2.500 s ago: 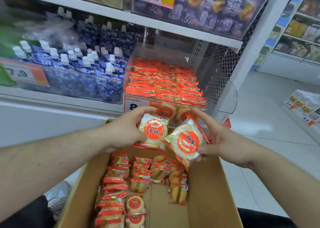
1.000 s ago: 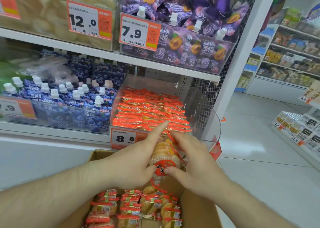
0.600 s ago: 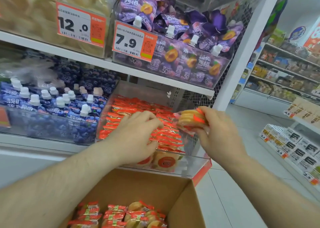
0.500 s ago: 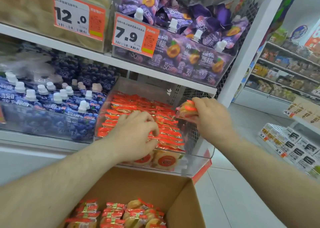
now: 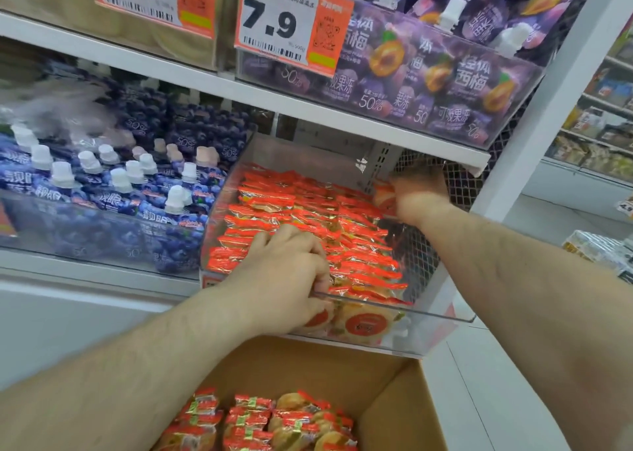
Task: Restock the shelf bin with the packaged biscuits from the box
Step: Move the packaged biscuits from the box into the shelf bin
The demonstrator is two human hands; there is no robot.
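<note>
Though far from emptied, sits nearest, at the bottom edge: an open cardboard box (image 5: 394,392), with several rows of wrapped biscuits (image 5: 274,419) packed along its left and middle. Shows bare floor on its right side, so judged partly unloaded.

Just above, find the left hand (image 5: 284,279) reaching over the clear front rim of the bin (image 5: 428,313). Has fingers bent down into the front row, over a round biscuit with a red label. Cannot tell whether gripping that one or only pressing it into line.

Inside the bin, see orange-red wrappers in close rows from front to back, filling most of the floor. Leaves a gap down the right side, beside the mesh panel (image 5: 459,183).

Farther in, at that back right corner, meet the right hand (image 5: 419,193), clenched round one pack (image 5: 383,195) and holding it just above the rear rows, not yet let go.

Judged well along: bin mostly filled, one pack mid-placement, a fair share left in the box. Leaves the right-hand gap as the likely room for it.

Beyond and to the left, blue pouches (image 5: 120,183) with white caps in the neighbouring bin. On the shelf above, purple pouches (image 5: 445,73) behind a price tag (image 5: 291,25) reading 7.9.
</note>
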